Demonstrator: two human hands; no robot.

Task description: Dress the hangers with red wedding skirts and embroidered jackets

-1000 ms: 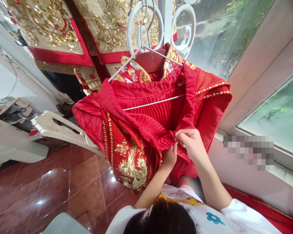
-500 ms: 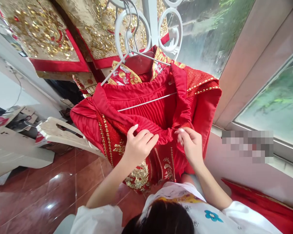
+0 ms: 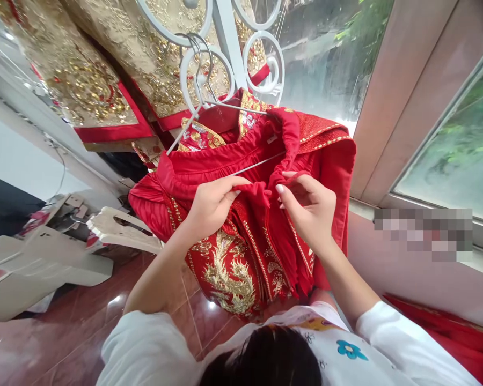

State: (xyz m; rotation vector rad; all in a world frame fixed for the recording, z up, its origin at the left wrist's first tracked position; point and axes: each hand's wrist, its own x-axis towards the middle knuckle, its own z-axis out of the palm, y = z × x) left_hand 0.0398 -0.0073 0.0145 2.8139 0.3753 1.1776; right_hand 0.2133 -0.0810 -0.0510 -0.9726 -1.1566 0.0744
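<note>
While the red garment (image 3: 221,160) hangs by its gathered band from a white wire hanger (image 3: 184,130), in front of the white metal scrollwork (image 3: 226,37), both hands work at the front of that band. The left hand (image 3: 211,208) pinches the gathered edge between thumb and fingers, palm turned down. Just beside it, with a short stretch of bunched fabric between, the right hand (image 3: 310,209) has its thumb and forefinger closed about the same band, its other fingers curled; how firmly it grips, I cannot tell. Below the hands are red panels with gold embroidery (image 3: 233,276) and beaded edging. Behind the band stands an embroidered collar (image 3: 201,137) in gold and silver. Sequined beige garments (image 3: 94,88) hang beyond, a pale chair (image 3: 123,226) stands to the left over tiled floor (image 3: 100,332), and a window (image 3: 454,155) lies to the right.
</note>
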